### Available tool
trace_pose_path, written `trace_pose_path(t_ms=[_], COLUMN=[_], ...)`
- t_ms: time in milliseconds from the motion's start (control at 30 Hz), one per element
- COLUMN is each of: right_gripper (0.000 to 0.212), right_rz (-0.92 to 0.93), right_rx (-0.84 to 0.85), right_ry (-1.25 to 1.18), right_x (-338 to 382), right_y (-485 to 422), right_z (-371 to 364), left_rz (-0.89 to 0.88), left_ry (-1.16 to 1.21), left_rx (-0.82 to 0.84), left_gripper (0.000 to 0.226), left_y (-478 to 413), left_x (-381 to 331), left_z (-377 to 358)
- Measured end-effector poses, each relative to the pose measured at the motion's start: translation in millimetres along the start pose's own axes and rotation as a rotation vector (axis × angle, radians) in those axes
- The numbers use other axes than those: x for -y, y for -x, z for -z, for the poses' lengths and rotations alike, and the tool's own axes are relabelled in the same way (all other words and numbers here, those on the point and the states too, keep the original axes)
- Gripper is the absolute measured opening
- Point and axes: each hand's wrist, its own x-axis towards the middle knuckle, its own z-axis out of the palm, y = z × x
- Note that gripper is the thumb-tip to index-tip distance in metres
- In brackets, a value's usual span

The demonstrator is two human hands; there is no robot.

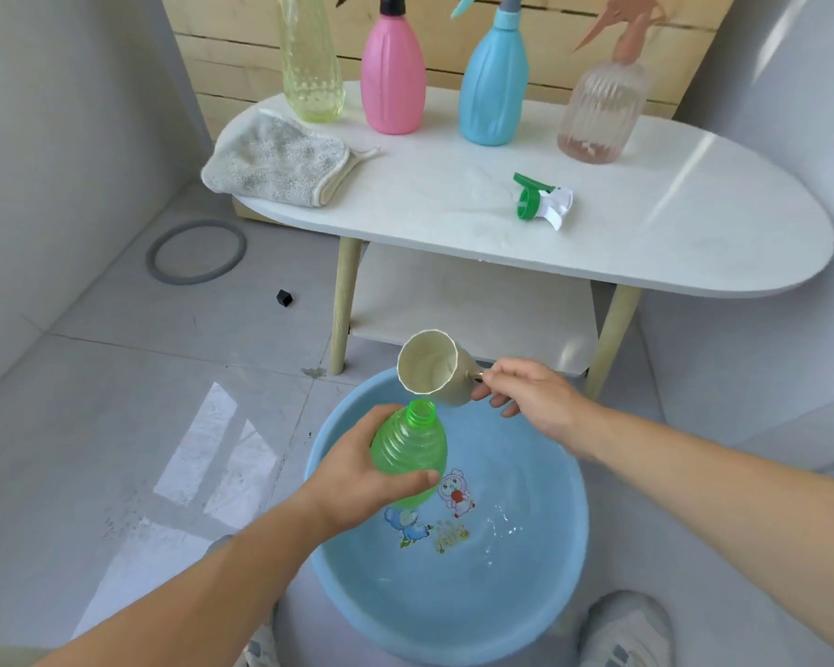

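Directly above the smooth blue plastic basin (453, 613), whose cartoon print is too blurred to read, the left grip (357, 479) wraps the ribbed translucent green bottle (408, 454) while the right grip (526, 402) pinches the handle of a faceted cream cup (429, 368), tilted beside the bottle's threaded mouth.

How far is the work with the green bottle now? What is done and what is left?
Done: spray head is off, lying on the table. In hand: left hand holds the bottle over the basin; right hand tips the cup at its mouth. Left, likely: finish filling, screw the head back.
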Motion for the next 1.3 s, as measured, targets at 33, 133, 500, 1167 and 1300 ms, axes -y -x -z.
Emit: trace_pose_path(t_ms=[33, 133, 500, 1167, 1300], right_gripper=[0.023, 0.024, 0.029, 0.02, 0.019], right_rz=[0.016, 0.081, 0.299, 0.496, 0.509], right_rx=[-0.021, -0.076, -0.199, -0.269, -0.262], right_ry=[0.003, 0.026, 0.247, 0.436, 0.447], right_x=[8.9, 33.2, 97.8, 80.0, 79.4], right_y=[5.8, 25.1, 101.0, 99.3, 97.6], right_z=[6.0, 21.6, 42.1, 42.9, 42.1], left_rz=[-0.014, -0.046, -0.094, -0.09, -0.088], left_ry=[0.002, 0.029, 0.094, 0.126, 0.126], left_rx=[0.001, -0.004, -0.006, -0.011, -0.013], left_gripper=[0.064, 0.065, 0.078, 0.079, 0.08], left_y=[0.2, 0.0, 0.1, -4.8, -5.6], left_x=[-5.3, -18.3, -43.1, -45.8, -43.6], left_z=[0.6, 1.1, 2.9, -1.2, -0.9])
